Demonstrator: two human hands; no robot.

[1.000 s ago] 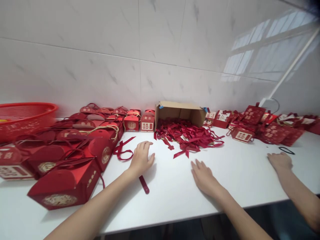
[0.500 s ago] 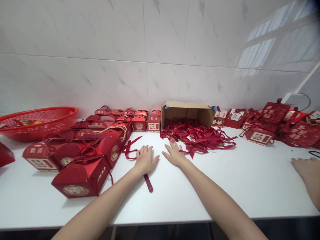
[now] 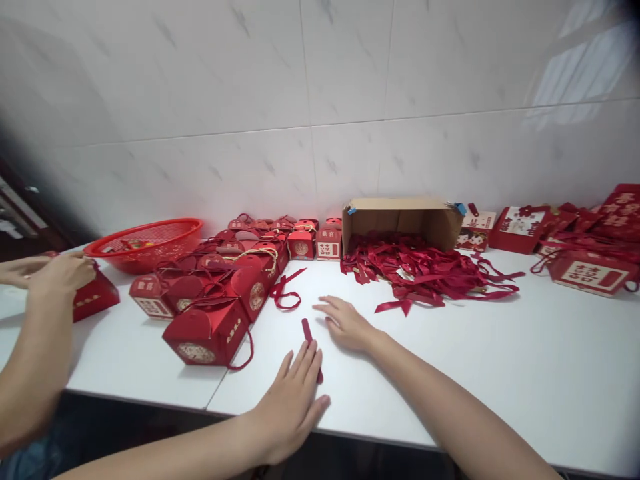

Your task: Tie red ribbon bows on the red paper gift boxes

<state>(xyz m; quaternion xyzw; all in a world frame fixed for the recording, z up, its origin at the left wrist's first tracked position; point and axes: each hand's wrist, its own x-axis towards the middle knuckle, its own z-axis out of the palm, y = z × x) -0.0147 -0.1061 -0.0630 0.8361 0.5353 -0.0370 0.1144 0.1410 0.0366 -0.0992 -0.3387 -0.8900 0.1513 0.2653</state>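
Observation:
My left hand [image 3: 293, 403] is near the table's front edge, fingers stretched out and held together. Its fingertips lie over a dark red strip [image 3: 307, 330] with rounded ends, hiding the strip's middle. My right hand [image 3: 346, 323] rests palm down farther back, fingers extended to the left and holding nothing. Just beyond it, a loop of red ribbon [image 3: 286, 300] lies beside the red gift boxes. A heap of red ribbons [image 3: 425, 270] spills from a cardboard box [image 3: 407, 205] lying on its side.
Rows of red gift boxes [image 3: 213, 333] stand to the left, with a red plastic basket [image 3: 145, 237] behind. At far left, another person's hands [image 3: 60, 273] hold a red box [image 3: 97, 293]. More red boxes [image 3: 590, 270] sit at right, along the tiled wall [image 3: 240, 173].
My view has turned left, bringing another person's hands into sight. My left hand has moved toward the front edge, over the strip. My right hand has shifted away from the ribbon heap.

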